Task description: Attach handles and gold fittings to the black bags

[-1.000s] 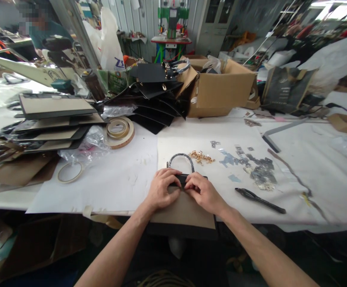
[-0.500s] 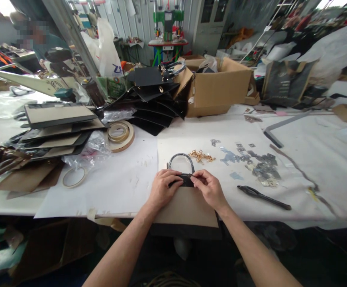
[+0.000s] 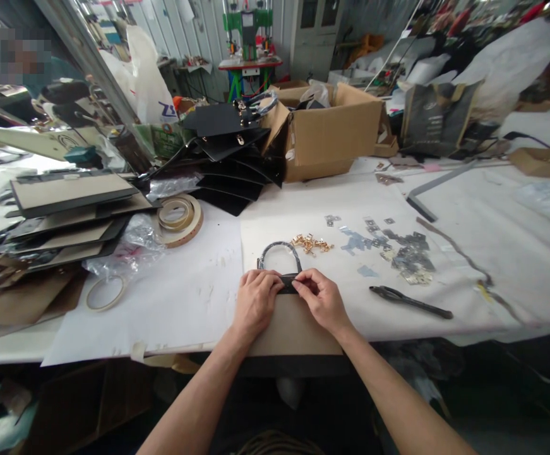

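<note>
A handbag panel (image 3: 298, 328) with a beige backing and a black edge lies in front of me, its near end at the table's front edge. From its far end rises a dark, plastic-wrapped handle (image 3: 279, 245). My left hand (image 3: 257, 302) is closed over the left part of the black top strip (image 3: 287, 284), fingers bent onto it. At the strip's right end my right hand (image 3: 322, 299) pinches with thumb and forefinger; any small part between them is hidden. Just beyond the handle sits a pile of gold-coloured metal fittings (image 3: 310, 244).
Flat metal plates (image 3: 410, 253) lie scattered to the right, with black-handled pliers (image 3: 412, 302) nearer me. Stacked panels (image 3: 73, 196), tape rolls (image 3: 180, 218) and a tape ring (image 3: 105, 293) are left. Black bag pieces (image 3: 232, 142) and a cardboard box (image 3: 334, 142) stand behind. Another person is far left.
The view has shifted slightly, so the scene sits further left. My left fingers have drawn in over the strip, while my right hand keeps its pinch at the right end.
</note>
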`<action>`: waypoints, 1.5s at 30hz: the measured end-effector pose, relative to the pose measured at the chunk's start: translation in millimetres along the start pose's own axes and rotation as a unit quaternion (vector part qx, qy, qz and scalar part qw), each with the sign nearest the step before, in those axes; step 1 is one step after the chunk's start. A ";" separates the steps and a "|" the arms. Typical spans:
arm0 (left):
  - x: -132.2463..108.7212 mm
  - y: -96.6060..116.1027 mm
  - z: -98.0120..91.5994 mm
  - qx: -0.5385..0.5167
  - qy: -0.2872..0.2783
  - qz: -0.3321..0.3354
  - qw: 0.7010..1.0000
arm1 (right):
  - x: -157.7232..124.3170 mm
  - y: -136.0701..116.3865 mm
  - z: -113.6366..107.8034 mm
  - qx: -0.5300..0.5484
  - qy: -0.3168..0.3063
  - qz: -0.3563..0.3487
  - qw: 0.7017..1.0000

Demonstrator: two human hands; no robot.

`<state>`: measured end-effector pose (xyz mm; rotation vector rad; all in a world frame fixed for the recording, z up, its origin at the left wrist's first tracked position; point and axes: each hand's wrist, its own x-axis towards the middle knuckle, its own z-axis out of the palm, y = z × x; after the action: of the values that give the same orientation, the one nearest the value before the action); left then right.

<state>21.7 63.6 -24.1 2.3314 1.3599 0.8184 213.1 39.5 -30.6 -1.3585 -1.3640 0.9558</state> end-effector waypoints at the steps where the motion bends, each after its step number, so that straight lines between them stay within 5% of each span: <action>1: 0.3 0.5 -0.3 0.001 -0.001 -0.003 1.000 | 0.0 0.3 -0.2 0.000 0.001 -0.001 1.000; 16: 19.6 1.9 -12.2 -0.076 -0.037 -0.067 0.994 | 1.3 5.7 -0.9 0.058 0.019 0.028 0.998; 24: 43.4 -7.0 -24.0 -0.044 -0.139 0.037 0.989 | 2.9 -0.9 -0.5 0.038 0.020 0.013 0.999; 28: 40.9 -11.7 -18.3 -0.033 -0.131 0.084 0.987 | 4.3 -2.9 0.4 0.029 0.033 0.012 0.999; 39: 33.7 -20.3 -12.8 -0.064 -0.079 0.084 0.991 | 5.0 4.3 -1.9 0.089 0.037 0.040 0.995; 45: 32.4 -6.6 -18.2 -0.013 -0.084 0.079 0.993 | 3.3 5.0 -2.3 0.088 0.035 0.040 0.995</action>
<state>18.3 94.8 -3.1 2.4489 1.1019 0.6608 216.8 43.0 -34.6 -1.3085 -1.1521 1.0477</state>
